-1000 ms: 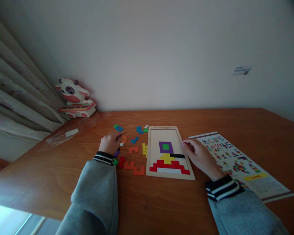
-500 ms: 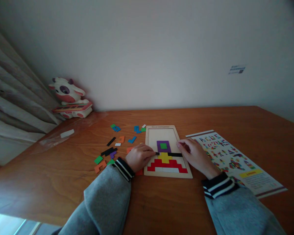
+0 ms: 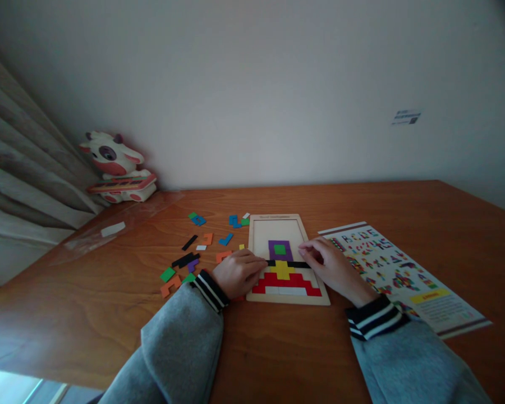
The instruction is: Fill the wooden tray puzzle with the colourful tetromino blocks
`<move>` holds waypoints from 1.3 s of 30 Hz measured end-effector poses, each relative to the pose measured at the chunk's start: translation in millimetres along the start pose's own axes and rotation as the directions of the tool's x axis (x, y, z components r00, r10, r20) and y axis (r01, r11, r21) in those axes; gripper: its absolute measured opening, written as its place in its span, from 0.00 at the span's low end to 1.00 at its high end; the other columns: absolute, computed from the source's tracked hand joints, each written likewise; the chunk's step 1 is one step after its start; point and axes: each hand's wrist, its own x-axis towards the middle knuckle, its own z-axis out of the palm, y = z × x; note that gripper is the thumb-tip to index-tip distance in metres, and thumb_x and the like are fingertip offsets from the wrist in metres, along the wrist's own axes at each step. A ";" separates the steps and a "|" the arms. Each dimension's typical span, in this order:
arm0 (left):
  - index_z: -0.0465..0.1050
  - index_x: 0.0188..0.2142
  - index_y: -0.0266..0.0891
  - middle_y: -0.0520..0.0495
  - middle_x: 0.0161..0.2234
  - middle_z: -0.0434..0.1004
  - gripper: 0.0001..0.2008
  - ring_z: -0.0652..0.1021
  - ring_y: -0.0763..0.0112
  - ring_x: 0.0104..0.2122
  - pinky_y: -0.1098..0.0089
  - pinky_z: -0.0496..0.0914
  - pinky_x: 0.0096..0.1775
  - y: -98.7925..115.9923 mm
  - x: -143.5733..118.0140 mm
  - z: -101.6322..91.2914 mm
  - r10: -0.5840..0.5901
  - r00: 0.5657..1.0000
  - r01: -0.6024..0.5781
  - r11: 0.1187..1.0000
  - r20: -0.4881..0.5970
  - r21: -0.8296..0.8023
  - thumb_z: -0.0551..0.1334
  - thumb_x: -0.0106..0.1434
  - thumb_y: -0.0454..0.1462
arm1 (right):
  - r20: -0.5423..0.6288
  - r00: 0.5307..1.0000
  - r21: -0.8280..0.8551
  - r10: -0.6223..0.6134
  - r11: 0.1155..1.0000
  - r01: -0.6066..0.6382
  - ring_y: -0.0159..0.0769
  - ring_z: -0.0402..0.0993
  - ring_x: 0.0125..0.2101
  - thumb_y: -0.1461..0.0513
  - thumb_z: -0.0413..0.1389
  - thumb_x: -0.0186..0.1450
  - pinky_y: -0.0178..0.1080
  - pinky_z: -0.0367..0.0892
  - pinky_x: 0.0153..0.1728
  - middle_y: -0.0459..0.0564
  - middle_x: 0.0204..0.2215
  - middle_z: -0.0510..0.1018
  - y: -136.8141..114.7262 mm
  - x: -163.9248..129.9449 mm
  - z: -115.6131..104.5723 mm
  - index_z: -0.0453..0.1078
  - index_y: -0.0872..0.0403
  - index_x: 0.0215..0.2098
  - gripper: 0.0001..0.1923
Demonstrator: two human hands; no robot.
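Note:
The wooden puzzle board (image 3: 288, 300) lies flat before me, its tray partly filled. A purple ring (image 3: 288, 247) with a green square (image 3: 279, 249) inside sits above a yellow piece (image 3: 283, 270). Red pieces (image 3: 273, 279) and white pieces (image 3: 280, 290) lie below. My left hand (image 3: 239, 273) rests over the board's left edge, closed on the outer end of a black strip (image 3: 271, 263) beside the yellow piece. My right hand (image 3: 334, 266) hovers at the right edge, thumb and forefinger pinched near another black strip (image 3: 298, 265); anything between them is hidden.
Loose pieces lie left of the board, including black strips (image 3: 189, 242), orange pieces (image 3: 170, 286), a green piece (image 3: 167, 274) and blue pieces (image 3: 226, 239). A printed pattern sheet (image 3: 446, 314) lies at right. A cow toy with a keyboard (image 3: 124, 185) stands at back left.
The left black strip has slid right, up to the yellow piece, with my left hand on it. My right fingertips have shifted slightly left over the board.

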 end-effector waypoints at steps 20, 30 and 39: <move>0.69 0.58 0.39 0.42 0.60 0.70 0.19 0.67 0.61 0.62 0.56 0.62 0.63 2.7 14.2 5.0 -0.153 0.980 0.154 0.988 0.127 -0.001 0.51 0.73 0.43 | 0.121 0.957 -0.172 -0.263 0.944 0.282 0.42 0.71 0.54 0.60 0.50 0.71 0.52 0.65 0.57 0.46 0.53 0.78 -5.9 4.7 8.8 0.75 0.45 0.52 0.15; 0.70 0.56 0.40 0.42 0.58 0.72 0.18 0.70 0.60 0.58 0.54 0.66 0.59 2.0 13.6 6.2 -0.136 0.986 0.138 0.990 0.092 -0.016 0.52 0.73 0.42 | 0.107 0.960 -0.142 -0.257 0.952 0.271 0.44 0.75 0.50 0.59 0.54 0.70 0.55 0.67 0.54 0.47 0.51 0.79 -7.5 5.2 8.3 0.76 0.43 0.50 0.13; 0.70 0.57 0.39 0.43 0.57 0.73 0.18 0.70 0.60 0.57 0.55 0.66 0.59 0.9 13.7 6.5 -0.131 0.986 0.134 0.991 0.100 -0.019 0.51 0.73 0.41 | 0.116 0.960 -0.188 -0.254 0.944 0.272 0.46 0.74 0.50 0.59 0.54 0.70 0.56 0.67 0.53 0.49 0.52 0.79 -16.2 4.3 7.2 0.76 0.44 0.50 0.14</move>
